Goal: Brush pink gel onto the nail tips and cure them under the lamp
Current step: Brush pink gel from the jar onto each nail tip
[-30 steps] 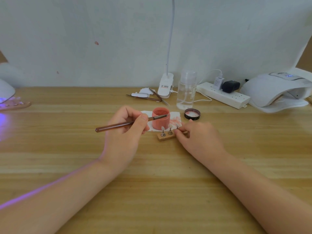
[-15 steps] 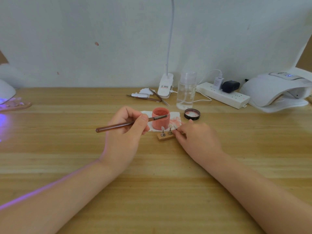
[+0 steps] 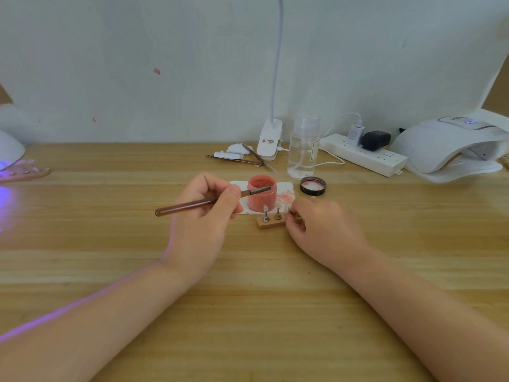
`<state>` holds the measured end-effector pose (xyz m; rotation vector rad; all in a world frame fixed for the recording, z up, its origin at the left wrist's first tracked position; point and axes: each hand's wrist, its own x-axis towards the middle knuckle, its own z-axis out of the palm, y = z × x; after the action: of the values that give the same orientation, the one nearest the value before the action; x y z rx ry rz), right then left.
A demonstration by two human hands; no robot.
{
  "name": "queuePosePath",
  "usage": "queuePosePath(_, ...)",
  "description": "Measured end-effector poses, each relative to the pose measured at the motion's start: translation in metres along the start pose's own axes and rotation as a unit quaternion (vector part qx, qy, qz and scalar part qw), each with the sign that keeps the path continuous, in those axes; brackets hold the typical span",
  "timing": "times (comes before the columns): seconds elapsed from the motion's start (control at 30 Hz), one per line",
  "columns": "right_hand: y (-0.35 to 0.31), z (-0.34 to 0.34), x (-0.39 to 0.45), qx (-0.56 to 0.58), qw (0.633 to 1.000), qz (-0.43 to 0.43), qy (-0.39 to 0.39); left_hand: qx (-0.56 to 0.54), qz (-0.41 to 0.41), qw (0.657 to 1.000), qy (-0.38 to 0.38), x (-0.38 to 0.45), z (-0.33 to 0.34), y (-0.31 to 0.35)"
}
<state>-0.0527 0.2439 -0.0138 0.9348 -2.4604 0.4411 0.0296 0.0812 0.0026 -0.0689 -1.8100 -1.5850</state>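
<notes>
The left hand (image 3: 201,216) is pinching a slim, glossy brown brush (image 3: 198,204), its tip lying over the round pink gel jar (image 3: 261,196) on a stained paper towel (image 3: 286,193). The right hand (image 3: 325,230) is gripping the small wooden block (image 3: 271,224) where translucent nail tips (image 3: 266,209) are standing on metal pegs, on the grained wooden counter (image 3: 248,312).

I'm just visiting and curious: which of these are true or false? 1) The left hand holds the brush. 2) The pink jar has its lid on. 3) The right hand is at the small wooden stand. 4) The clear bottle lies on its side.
1) True: the left hand grips the brown-handled brush.
2) False: the pink gel jar is open; its black round lid lies beside it.
3) True: the right hand pinches at the small wooden nail-tip stand.
4) False: the clear plastic bottle stands upright.
</notes>
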Motion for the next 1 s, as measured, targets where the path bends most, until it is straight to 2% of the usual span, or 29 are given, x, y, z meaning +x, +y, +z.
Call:
queuePosePath(0.17, -0.002, -0.002, -0.001, 0.108, 0.989, 0.016, 0.097, 0.022, 0.026, 0.999, -0.021, -0.003, 0.0, 0.001)
queuePosePath(0.3, -0.002, -0.002, 0.0, 0.249, 0.959, 0.085, 0.103, 0.081, 0.057, 0.995, -0.031, -0.006, -0.001, 0.002)
queuePosePath(0.47, -0.005, 0.001, 0.001, 0.327, 0.933, 0.094, 0.114, 0.178, 0.146, 0.971, -0.069, -0.01, 0.002, 0.007)
queuePosePath(0.63, -0.005, 0.003, 0.001, 0.354, 0.923, 0.091, 0.124, 0.18, 0.172, 0.966, -0.074, -0.011, 0.004, 0.007)
queuePosePath(1.0, -0.002, 0.004, 0.0, 0.351, 0.923, 0.086, 0.131, 0.17, 0.16, 0.967, -0.096, -0.012, 0.003, 0.006)
